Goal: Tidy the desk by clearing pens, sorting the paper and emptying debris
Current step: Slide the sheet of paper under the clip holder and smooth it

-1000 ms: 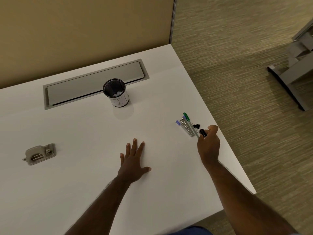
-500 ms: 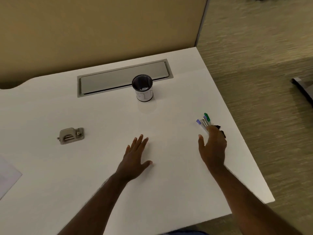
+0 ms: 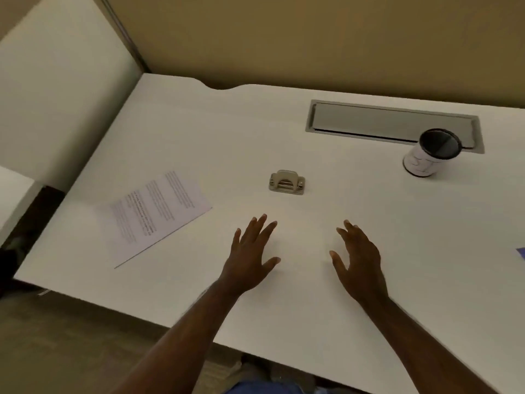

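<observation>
My left hand (image 3: 251, 253) lies flat and open on the white desk (image 3: 312, 322), fingers spread. Beside it my right hand (image 3: 359, 257) hovers open, holding nothing. A printed paper sheet (image 3: 156, 214) lies askew to the left of my left hand. A small grey hole punch (image 3: 287, 182) sits just beyond my hands. The pen cup (image 3: 430, 156), white with a dark inside, stands at the far right by the cable tray. A purple pen tip (image 3: 520, 253) shows at the right edge; the other pens are out of view.
A grey cable tray lid (image 3: 393, 124) is set into the desk's back. A tan partition (image 3: 312, 38) runs behind, and a white panel (image 3: 56, 95) stands at the left. The desk's front edge is close below my arms.
My view has swung left, bringing the paper into sight and the pens out of it. My right hand left the pens and came back beside my left hand, open.
</observation>
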